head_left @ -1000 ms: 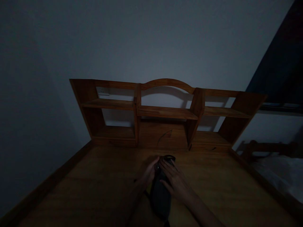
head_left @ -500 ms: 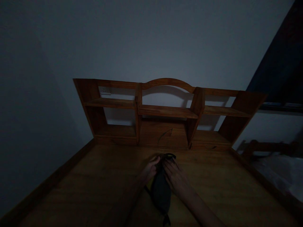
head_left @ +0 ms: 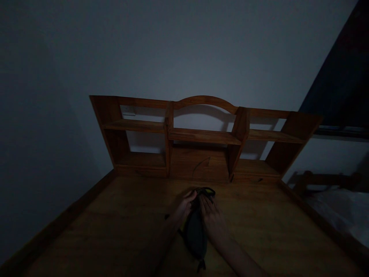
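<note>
Gray bag (head_left: 195, 234) lies lengthwise on the wooden desk (head_left: 259, 231), near the middle of its width and toward the person, under both hands. Behind everything rises a pale wall (head_left: 184, 50), dim in the low light. The desk spreads across the lower part of the view, with a raised border along its left and right sides. Along its far edge stands a wooden shelf unit (head_left: 204, 136) in three sections, the middle one topped by an arched rail. A dark panel (head_left: 346, 77) fills the upper right corner; below it, beyond the desk's right border, are a pale crinkled covering (head_left: 340, 209) and a brown wooden bar (head_left: 331, 179).

The right hand (head_left: 213, 219) lies along the bag's right side, fingers fairly straight and close together over the far end; whether they grip it, I cannot tell. The left hand (head_left: 183, 207) is at the far left of the bag, thumb and fingers bent and pinching its end. Just beyond the right fingertips stands a black loop (head_left: 210, 189), and a small black tab (head_left: 201, 265) sticks out at the near end.
</note>
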The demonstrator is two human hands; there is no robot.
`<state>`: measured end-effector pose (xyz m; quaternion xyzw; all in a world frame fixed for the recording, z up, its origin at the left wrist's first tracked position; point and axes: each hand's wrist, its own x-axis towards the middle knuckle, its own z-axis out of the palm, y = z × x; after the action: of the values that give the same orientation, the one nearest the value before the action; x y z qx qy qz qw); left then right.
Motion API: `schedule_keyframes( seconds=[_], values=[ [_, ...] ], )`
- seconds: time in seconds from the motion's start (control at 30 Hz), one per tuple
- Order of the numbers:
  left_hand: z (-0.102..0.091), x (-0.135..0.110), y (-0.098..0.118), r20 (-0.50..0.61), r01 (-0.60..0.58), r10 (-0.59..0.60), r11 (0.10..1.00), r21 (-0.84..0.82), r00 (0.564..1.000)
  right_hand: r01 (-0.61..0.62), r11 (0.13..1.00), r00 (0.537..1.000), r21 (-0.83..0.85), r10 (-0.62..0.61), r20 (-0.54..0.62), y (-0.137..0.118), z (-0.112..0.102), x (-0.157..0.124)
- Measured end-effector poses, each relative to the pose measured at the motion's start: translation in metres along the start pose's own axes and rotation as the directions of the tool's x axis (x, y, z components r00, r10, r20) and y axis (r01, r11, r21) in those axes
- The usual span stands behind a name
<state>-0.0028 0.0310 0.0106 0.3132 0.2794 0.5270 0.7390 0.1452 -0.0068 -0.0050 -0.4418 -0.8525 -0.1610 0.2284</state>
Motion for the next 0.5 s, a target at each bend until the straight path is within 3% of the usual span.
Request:
schedule_keyframes(
  seconds=[0.13, 0.5],
  values=[
    [0.004, 0.000, -0.001, 0.035, -0.030, 0.029, 0.999, 0.029, 0.999, 0.008, 1.000, 0.999, 0.012, -0.008, 0.034, 0.003, 0.002, 0.002],
    [0.006, 0.002, 0.002, 0.087, 0.007, -0.004, 1.000, -0.027, 0.996, -0.024, 0.950, 0.999, 0.312, 0.011, 0.043, 0.020, -0.021, 0.007]
  ],
)
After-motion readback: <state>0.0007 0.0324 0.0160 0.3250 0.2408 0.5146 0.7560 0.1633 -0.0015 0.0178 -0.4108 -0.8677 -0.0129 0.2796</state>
